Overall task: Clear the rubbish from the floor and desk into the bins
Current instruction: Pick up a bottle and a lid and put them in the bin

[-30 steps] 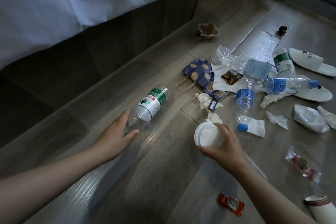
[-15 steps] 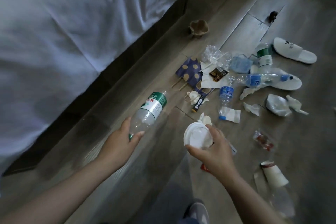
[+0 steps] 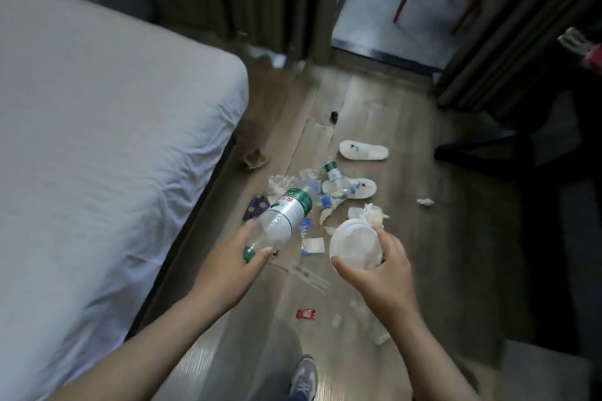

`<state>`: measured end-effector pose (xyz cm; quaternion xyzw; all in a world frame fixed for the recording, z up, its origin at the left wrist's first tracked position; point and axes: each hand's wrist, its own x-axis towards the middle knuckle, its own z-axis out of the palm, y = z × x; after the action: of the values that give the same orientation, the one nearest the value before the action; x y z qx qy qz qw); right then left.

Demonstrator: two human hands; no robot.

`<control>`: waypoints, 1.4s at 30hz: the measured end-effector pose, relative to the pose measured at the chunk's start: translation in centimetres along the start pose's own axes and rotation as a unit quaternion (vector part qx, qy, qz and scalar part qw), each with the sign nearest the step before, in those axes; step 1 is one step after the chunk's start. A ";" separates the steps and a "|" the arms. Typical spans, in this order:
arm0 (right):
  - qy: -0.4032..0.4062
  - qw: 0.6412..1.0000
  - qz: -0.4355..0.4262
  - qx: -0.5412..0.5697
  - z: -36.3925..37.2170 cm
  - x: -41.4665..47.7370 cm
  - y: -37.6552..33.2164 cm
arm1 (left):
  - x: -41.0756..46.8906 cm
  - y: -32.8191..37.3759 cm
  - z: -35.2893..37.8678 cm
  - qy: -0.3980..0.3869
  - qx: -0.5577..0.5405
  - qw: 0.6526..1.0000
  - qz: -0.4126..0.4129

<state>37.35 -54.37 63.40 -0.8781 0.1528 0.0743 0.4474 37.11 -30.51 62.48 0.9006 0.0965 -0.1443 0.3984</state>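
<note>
I have 1 piece of rubbish in each hand, both lifted off the floor (image 3: 439, 238) and held in front of me, beside the bed (image 3: 97, 140).

My left hand (image 3: 228, 267) grips a clear plastic bottle (image 3: 281, 221) at its neck end. The thumb is on 1 side and the fingers curl round the other, with the green cap right at the fingertips. I judge the neck was chosen because it is the narrowest part and easy to close 1 hand round.

The bottle's long axis runs on a diagonal. The cap is nearest me, low and to the left. The base points away, up and to the right, toward the litter pile (image 3: 325, 192). The bottle looks empty, so it should hang from that grip without strain.

My right hand (image 3: 374, 267) holds a round white lid (image 3: 353, 246) by its rim, thumb at the near edge and fingers curled over the far side. The flat face is turned up toward me.

A wad of tissue (image 3: 374, 216) shows just past the lid. I cannot tell whether the same fingers pinch it or it lies on the boards beyond.

With both hands full, I judge the pick-up is finished and the carry to a bin comes next, though no bin is in view.

More bottles, tissue, a spotted paper bag (image 3: 257, 208) and a red sachet (image 3: 305, 313) remain on the floor. 2 white slippers (image 3: 363, 150) lie among them.
</note>
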 end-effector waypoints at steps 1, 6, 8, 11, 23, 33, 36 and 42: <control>0.019 1.000 0.002 0.012 -2.4 -0.5 -1.5 | -0.3 2.9 -1.1 -0.009 -0.002 1.000 0.021; 0.104 0.994 -0.008 0.045 -12.4 -3.3 -6.2 | -1.0 14.3 -3.8 -0.044 -0.116 0.989 0.085; 0.147 0.987 -0.001 0.059 -16.0 -4.1 -7.4 | -1.3 18.3 -4.2 -0.060 -0.159 0.980 0.107; 0.221 0.973 -0.001 0.062 -20.3 -5.4 -9.2 | -1.8 24.0 -4.3 -0.114 -0.228 0.955 0.152; 0.531 0.842 0.069 0.061 -27.8 -19.9 -16.4 | -6.2 39.6 -5.1 -0.427 -0.336 0.764 0.346; 0.724 0.664 0.187 0.003 -25.9 -43.2 -17.6 | -26.8 44.1 -1.3 -0.654 -0.253 0.594 0.394; 0.764 0.609 0.214 -0.009 -23.9 -51.0 -17.3 | -35.1 43.3 -0.6 -0.694 -0.221 0.539 0.424; 0.815 0.505 0.283 -0.033 -18.4 -67.4 -16.6 | -52.6 37.3 1.5 -0.761 -0.209 0.443 0.426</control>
<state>-20.74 -46.40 104.92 -0.4757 0.6878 -0.5459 0.0513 -1.86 -59.46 104.97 0.2469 -0.6135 -0.5592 0.4999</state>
